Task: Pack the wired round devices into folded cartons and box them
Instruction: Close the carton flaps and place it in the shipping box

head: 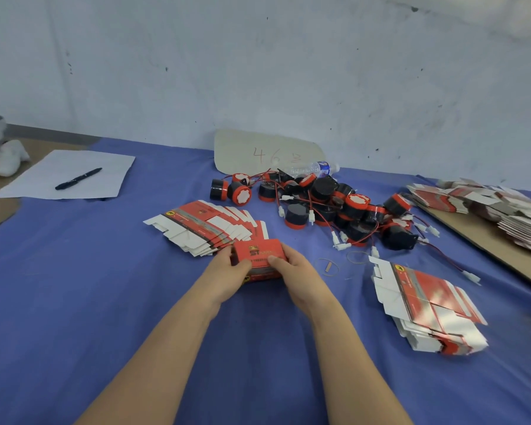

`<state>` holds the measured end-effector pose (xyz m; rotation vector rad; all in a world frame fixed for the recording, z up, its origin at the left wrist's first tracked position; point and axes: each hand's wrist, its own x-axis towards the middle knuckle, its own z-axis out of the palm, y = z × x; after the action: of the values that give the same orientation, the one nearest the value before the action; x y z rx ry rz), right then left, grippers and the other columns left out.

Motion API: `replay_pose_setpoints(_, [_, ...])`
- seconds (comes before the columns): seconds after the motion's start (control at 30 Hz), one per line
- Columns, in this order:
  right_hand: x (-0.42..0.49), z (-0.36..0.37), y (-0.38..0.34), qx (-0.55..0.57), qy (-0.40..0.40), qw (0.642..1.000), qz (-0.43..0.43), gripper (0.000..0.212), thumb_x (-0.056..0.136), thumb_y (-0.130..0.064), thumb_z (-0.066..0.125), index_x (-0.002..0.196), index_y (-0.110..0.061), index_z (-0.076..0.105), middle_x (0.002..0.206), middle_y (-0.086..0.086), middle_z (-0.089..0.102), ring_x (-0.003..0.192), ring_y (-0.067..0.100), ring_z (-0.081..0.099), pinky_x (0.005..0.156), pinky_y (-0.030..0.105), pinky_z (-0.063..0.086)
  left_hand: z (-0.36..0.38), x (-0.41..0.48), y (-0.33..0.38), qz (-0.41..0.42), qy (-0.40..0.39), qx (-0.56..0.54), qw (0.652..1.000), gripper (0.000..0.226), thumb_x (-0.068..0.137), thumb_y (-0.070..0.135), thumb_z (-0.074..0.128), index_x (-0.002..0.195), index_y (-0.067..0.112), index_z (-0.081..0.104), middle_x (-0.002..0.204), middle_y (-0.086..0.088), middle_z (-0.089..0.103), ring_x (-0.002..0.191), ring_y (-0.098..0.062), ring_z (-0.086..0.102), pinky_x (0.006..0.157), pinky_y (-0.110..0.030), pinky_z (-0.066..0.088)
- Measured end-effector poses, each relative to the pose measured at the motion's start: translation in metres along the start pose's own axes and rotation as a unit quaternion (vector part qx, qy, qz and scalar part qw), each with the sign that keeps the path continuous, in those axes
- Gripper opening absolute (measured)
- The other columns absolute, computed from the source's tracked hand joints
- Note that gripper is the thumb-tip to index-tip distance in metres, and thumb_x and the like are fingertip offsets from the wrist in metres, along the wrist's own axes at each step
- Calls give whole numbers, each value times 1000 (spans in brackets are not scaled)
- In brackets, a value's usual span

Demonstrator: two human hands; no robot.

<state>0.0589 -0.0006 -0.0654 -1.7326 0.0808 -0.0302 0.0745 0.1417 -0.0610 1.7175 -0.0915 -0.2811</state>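
While the left grip (230,265) and right grip (292,268) pinch its two ends, the folded red carton (259,254) sits central on the desk (74,286), contents hidden. Fanned flat cartons (203,225) lie just behind it; wired round devices (334,207) heap beyond, rightward.

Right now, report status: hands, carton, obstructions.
Left hand and right hand both grip one red carton. Wired round devices piled beyond, unpacked. Flat cartons beside left hand; path to pile open.

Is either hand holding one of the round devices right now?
No, the left hand and right hand both grip the red carton, while the round devices lie in a pile beyond it.
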Motion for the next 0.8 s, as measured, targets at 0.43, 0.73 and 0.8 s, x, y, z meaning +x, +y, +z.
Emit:
replay_pose_setpoints(0.43, [-81,-82,-80,155,322,924,-134,24,100,-23,48,123,-19,53,107,5,66,88,15,66,74,32,57,111,-49,104,222,-17,-87,971,41,100,25,45,141,23,40,136,-7,53,123,-23,54,103,-46,44])
replay_pose_setpoints(0.73, [-312,-239,-108,-181,764,612,-97,40,94,-9,48,134,-10,47,137,4,50,137,24,33,114,17,14,349,-207,168,286,-379,21,880,28,99,28,46,112,10,63,112,-10,66,107,-25,60,94,-33,47])
replay_pose_setpoints(0.8, [-336,-240,-103,-186,786,573,-142,39,94,-5,46,133,-9,48,137,4,50,138,24,32,115,19,16,369,-234,163,290,-434,28,853,29,101,24,43,115,6,61,114,-16,66,110,-32,59,96,-41,46])
